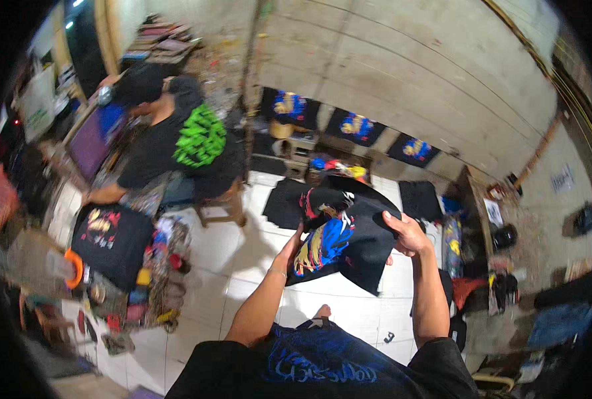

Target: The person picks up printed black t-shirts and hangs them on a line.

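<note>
A black printed cloth (365, 246) hangs between my two hands in the middle of the view, folded and curving. Its print shows blue, gold, white and red. My left hand (290, 249) grips the cloth's left edge, with most of its fingers hidden behind it. On the right side, my right hand (409, 236) is closed on the cloth, thumb on top and fingers underneath. Beyond it, black cloths (282, 201) lie on the white tiled floor (242, 292). Another dark folded cloth (419, 199) lies to their right.
At left, a co-worker (169, 133) in a black shirt with a green print sits on a wooden stool (221, 207), beside a black printed shirt (113, 243). Several printed black cloths (355, 126) line the far wall. A wooden table (478, 206) stands at right.
</note>
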Demonstrator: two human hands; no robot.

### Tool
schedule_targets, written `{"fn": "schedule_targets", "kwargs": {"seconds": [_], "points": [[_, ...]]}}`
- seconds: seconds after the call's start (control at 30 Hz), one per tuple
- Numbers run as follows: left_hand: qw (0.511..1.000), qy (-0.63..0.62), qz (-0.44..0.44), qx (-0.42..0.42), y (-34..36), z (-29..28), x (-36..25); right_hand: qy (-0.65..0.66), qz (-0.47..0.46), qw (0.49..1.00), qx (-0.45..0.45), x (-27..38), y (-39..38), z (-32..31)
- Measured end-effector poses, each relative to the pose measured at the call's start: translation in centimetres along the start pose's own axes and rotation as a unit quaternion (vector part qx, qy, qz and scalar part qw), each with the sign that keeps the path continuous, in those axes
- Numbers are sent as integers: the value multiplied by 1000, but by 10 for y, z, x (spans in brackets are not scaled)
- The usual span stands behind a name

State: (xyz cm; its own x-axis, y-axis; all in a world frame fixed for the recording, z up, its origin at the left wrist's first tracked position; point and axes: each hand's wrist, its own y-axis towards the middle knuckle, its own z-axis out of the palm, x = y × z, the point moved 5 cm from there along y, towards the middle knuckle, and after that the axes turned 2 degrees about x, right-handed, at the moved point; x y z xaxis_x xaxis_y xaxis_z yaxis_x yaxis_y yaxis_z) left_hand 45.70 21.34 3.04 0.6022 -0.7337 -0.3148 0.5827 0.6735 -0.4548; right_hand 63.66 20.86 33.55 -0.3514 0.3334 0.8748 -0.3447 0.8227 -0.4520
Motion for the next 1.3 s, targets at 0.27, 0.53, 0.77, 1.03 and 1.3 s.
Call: {"fn": "schedule_targets", "kwargs": {"seconds": [0.27, 0.53, 0.77, 1.03, 1.3], "points": [[995, -50, 29, 80, 122, 175, 93, 209, -22, 957, -199, -177, -110, -256], [991, -11, -24, 133, 229, 289, 174, 270, 26, 880, -389, -363, -165, -411], [938, 335, 92, 17, 360, 315, 162, 389, -50, 830, -397, -422, -126, -501], [865, 494, 47, -76, 524, 323, 106, 391, 139, 790, -451, -465, -39, -606], [863, 488, 133, -17, 677, 412, 28, 385, 82, 794, -464, -435, 62, -796]]}}
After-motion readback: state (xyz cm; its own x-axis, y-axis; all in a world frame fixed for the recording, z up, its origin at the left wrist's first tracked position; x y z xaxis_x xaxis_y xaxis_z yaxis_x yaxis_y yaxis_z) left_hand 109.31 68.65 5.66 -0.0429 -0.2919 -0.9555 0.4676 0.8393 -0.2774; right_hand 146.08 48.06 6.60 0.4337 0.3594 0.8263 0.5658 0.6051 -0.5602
